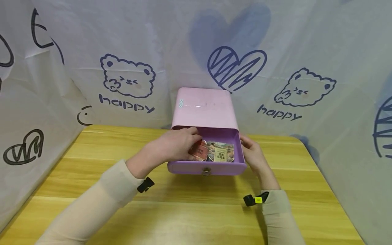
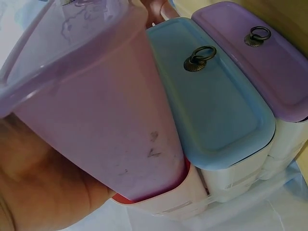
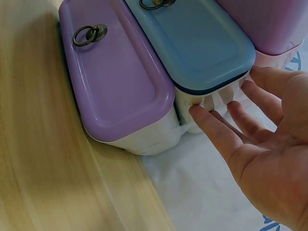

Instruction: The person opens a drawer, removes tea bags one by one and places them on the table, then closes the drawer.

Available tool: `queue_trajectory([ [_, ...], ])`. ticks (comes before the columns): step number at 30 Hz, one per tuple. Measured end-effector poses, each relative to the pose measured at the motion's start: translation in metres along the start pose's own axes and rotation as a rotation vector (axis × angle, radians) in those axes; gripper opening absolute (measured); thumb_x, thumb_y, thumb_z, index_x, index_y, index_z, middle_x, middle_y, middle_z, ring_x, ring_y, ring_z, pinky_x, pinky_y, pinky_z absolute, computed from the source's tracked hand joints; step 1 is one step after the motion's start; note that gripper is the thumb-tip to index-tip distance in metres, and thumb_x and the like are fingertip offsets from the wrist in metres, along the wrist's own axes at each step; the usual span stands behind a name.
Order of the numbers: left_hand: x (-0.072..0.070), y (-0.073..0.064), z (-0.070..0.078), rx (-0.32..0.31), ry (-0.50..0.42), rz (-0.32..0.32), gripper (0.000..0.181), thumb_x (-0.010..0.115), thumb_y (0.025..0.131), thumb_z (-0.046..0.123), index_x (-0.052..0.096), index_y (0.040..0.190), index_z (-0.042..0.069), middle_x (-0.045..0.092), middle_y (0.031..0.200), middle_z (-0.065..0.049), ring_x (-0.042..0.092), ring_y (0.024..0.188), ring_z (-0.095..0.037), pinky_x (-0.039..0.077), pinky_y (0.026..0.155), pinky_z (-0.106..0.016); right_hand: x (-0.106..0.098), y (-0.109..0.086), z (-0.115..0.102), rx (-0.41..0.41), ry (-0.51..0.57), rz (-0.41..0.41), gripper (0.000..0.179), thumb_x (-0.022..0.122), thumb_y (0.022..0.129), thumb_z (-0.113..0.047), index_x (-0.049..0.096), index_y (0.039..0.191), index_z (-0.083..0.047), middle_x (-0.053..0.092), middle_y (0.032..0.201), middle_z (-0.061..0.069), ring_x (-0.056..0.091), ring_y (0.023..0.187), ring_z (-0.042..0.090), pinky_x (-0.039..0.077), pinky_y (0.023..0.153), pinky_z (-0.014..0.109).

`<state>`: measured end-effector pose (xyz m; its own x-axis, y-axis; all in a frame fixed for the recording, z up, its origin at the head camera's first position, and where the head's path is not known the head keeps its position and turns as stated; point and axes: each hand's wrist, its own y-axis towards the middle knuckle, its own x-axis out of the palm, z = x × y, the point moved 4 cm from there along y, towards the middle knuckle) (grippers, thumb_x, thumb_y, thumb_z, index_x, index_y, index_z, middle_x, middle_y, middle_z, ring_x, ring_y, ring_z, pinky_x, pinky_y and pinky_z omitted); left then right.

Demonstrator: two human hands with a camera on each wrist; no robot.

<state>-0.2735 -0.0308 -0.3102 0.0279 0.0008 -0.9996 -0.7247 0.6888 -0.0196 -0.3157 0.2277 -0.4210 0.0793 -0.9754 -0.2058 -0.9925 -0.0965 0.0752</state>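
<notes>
Now the left grip (image 1: 171,146) sits inside the pulled-out purple drawer (image 1: 187,167), at a red packet (image 1: 200,152); pinched or not, I can't tell! A patterned packet (image 1: 221,152) lies alongside. Right grip (image 3: 269,163), fingers outstretched, touches the blue drawer's (image 3: 207,43) box (image 2: 240,180). Behind: the pink case (image 1: 203,105).

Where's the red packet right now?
In the head view, the red packet is in the pulled-out purple drawer, beside the left hand and just left of the yellow-labelled packet.
</notes>
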Motion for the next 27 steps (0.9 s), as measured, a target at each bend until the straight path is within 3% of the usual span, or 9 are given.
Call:
queue_trajectory([
  [7, -0.002, -0.003, 0.001, -0.021, 0.014, 0.003, 0.051, 0.084, 0.087, 0.043, 0.070, 0.118, 0.005, 0.060, 0.110, -0.007, 0.059, 0.086, -0.016, 0.058, 0.077, -0.037, 0.000, -0.001, 0.000, 0.007, -0.012, 0.000, 0.045, 0.058, 0.106, -0.011, 0.053, 0.148, 0.003, 0.056, 0.144, 0.028, 0.061, 0.112, 0.010, 0.054, 0.092, 0.020],
  [18, -0.008, -0.009, 0.003, -0.030, 0.031, 0.086, 0.032, 0.085, 0.087, 0.038, 0.063, 0.081, 0.015, 0.063, 0.100, -0.003, 0.061, 0.077, -0.018, 0.056, 0.068, -0.037, 0.001, -0.001, 0.001, 0.003, 0.003, 0.005, 0.045, 0.057, 0.106, -0.011, 0.052, 0.148, 0.005, 0.057, 0.141, 0.030, 0.063, 0.105, 0.006, 0.055, 0.090, 0.021],
  [27, -0.012, -0.013, 0.000, -0.033, 0.033, 0.168, 0.016, 0.081, 0.089, 0.023, 0.068, 0.082, 0.016, 0.063, 0.089, 0.001, 0.059, 0.071, -0.015, 0.056, 0.062, -0.035, 0.000, 0.000, 0.003, -0.005, 0.008, 0.011, 0.044, 0.057, 0.106, -0.009, 0.052, 0.147, 0.006, 0.057, 0.141, 0.031, 0.063, 0.105, 0.004, 0.055, 0.090, 0.021],
])
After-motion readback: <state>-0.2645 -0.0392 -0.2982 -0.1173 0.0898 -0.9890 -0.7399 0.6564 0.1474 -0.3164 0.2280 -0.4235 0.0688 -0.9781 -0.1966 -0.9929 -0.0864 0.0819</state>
